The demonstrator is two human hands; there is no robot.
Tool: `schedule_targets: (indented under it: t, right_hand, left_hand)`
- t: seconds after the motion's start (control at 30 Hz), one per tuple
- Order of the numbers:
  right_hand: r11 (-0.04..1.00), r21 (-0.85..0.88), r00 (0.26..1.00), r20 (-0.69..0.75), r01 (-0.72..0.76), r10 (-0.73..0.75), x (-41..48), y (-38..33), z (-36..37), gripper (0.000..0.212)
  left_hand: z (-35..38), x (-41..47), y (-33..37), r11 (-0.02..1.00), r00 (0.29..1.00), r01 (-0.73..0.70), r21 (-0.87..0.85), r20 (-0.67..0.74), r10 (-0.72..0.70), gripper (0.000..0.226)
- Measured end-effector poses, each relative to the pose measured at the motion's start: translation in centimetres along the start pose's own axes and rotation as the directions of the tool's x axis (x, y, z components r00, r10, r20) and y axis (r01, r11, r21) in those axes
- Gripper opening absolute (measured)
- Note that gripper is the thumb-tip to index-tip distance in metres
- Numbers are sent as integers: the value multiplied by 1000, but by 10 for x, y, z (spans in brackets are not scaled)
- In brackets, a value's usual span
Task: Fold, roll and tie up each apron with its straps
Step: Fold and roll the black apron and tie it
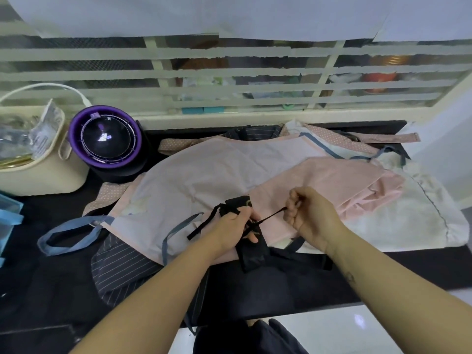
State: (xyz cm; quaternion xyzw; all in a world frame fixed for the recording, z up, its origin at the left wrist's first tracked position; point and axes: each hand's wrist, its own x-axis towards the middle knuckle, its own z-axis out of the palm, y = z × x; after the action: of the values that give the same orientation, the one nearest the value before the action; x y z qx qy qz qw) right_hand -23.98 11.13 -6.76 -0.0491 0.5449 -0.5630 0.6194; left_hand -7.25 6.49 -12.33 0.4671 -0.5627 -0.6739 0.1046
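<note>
On counter [51,290]: roll [252,254] is held.
It is gripped by left hand [227,231]; strap [270,216] is pinched taut by right hand [309,213].

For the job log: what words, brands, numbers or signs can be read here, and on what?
No text is readable.
Print on the packet in the bag: too blurred to read.
Small rim mark on the purple device: too small to read.
On the black roll, strap and pink apron: no label shows.
</note>
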Motion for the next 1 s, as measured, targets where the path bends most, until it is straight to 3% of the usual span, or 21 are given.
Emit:
schedule_targets:
  t: [0.1,0.2,0.27,0.33,0.37,0.4,0.47,0.5,0.57,0.63,0.7,0.73,0.8,0.87,1.0]
  right_hand:
    - [987,-130,995,22,-97,101,-6,0,-3,35]
    - [857,-458,955,53,-236,291,-15,22,-3,45]
    - [623,-779,963,115,-64,242,-18,37,-5,40]
    - [302,-940,949,228,157,217,-18,46,-1,30]
    - [217,-954,937,256,206,239,-17,50,2,29]
    - [198,-959,930,250,201,269,-16,52,3,29]
    - [263,-957,919,211,124,332,-14,54,3,27]
    - [341,-939,903,191,54,385,-14,52,2,23]
    - [432,-896,842,153,-102,516,-18,42,-4,19]
    - [374,-920,840,107,-119,532,-22,24,-10,23]
    - [295,-955,948,101,7,303,-22,7,-9,18]
    - [316,-946,984,119,71,134,-20,2,-6,16]
    - [412,-893,983,153,180,-98,-11,-1,4,18]
    - [507,-843,984,161,177,-75,-3,1,16,22]
    - [567,-824,993,71,4,96,14,8,19,20]
  left_hand:
    - [-2,1,8,996,997,77,-32,4,-77,43]
    - [-4,0,19,980,986,160,-116,58,-154,46]
    - [-5,-1,22,962,977,207,-179,81,-195,45]
    - [-7,-1,24,941,966,257,-220,97,-242,46]
    - [-8,-2,25,934,961,274,-230,101,-257,47]
    - [-9,-2,26,924,958,286,-253,104,-267,47]
    - [-7,-1,28,926,956,294,-236,88,-281,48]
    - [-5,0,27,954,963,268,-131,63,-262,48]
    - [-1,0,22,954,992,118,275,13,-126,46]
    - [1,-4,11,774,997,-71,629,16,79,51]
    - [3,-12,7,573,975,-162,803,39,221,57]
    - [3,-15,6,510,961,-211,834,81,266,53]
    - [4,-19,4,501,935,-329,800,202,291,40]
    - [5,-22,-2,498,912,-393,773,259,317,38]
    - [4,-27,-19,490,916,-363,793,207,343,73]
